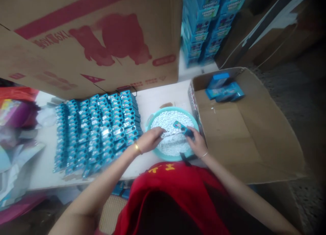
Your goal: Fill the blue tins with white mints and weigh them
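A turquoise bowl [168, 157] full of small white pellets [173, 145] stands on the table in front of me. Over the bowl's right side, my right hand [196, 144] grips a small blue box [180, 126] that lies tilted above the pellets. At the bowl's left part, my left hand [152, 139] has its fingers pressed together against the pellets; what is between the fingertips is hidden. Left of the bowl, several rows of small blue boxes [102, 130] stand packed side by side, many with a dark round hole showing.
An open cardboard carton [229, 133] stands on the right, with a few blue packets [225, 87] in its far corner. Behind the rows rises a big printed cardboard box [102, 41]. Stacked blue display boxes [203, 28] stand at the back. Plastic bags [15, 167] lie at the left.
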Tool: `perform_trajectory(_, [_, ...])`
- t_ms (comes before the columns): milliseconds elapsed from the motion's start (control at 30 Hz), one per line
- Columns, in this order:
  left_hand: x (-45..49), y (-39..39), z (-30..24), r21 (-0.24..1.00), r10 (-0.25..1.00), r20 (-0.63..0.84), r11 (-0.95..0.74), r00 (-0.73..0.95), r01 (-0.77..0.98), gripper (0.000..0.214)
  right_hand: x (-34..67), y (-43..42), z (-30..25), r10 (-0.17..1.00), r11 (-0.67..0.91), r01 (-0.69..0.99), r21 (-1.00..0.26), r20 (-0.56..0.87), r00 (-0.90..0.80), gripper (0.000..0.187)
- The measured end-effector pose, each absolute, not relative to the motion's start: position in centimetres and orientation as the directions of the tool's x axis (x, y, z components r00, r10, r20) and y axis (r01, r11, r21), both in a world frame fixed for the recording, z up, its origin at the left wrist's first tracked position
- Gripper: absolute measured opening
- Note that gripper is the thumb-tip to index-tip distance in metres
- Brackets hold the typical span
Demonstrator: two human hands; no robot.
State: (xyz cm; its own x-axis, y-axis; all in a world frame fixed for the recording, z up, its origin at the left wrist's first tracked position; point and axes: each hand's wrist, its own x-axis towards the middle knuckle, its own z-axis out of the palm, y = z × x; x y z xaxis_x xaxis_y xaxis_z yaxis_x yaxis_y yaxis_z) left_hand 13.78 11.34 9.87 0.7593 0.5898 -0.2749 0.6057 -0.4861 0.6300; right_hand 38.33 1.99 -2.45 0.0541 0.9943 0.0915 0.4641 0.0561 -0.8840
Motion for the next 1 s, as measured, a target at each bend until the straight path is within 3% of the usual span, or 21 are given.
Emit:
perform_trajectory(233, [17.8, 11.9, 14.3, 0.262, 0.563, -0.506, -0.621, 0.653, 0.739, 0.034, 37.3, 1.5, -2.6, 0.986, 0.164, 0.451, -0.877, 0.158, -0.051, 0.041])
perform_trajectory(333, [19.5, 11.5, 16.0, 0.206, 0.558, -0.534, -0.643, 0.635, 0.738, 0.034, 36.8, 1.3, -2.7, 0.988, 0.152, 0.422, -0.894, 0.147, -0.046, 0.041])
perform_trajectory(567, [18.4, 11.6, 18.0, 0.233, 0.548, -0.521, -0.646, 0.654, 0.727, 0.02, 36.7, 1.0, -2.0, 0.993, 0.107, 0.34, -0.934, 0.085, -0.079, 0.039])
perform_trajectory(733, [15.2, 9.1, 15.1, 0.459, 0.639, -0.38, -0.497, 0.669, 0.736, 0.057, 35.6, 0.0, 0.3, 0.98, 0.102, 0.283, -0.954, 0.048, -0.192, 0.041])
perform_trajectory(867, [12.3, 4.8, 12.7, 0.483, 0.713, -0.391, -0.379, 0.582, 0.789, 0.034, 33.2, -0.3, 1.7, 0.925, 0.153, 0.248, -0.957, 0.05, -0.377, 0.04])
perform_trajectory(1000, [7.3, 0.5, 12.2, 0.477, 0.795, -0.41, -0.232, 0.448, 0.848, 0.024, 31.3, -0.2, 1.9, 0.836, 0.228, 0.24, -0.944, 0.063, -0.545, 0.052])
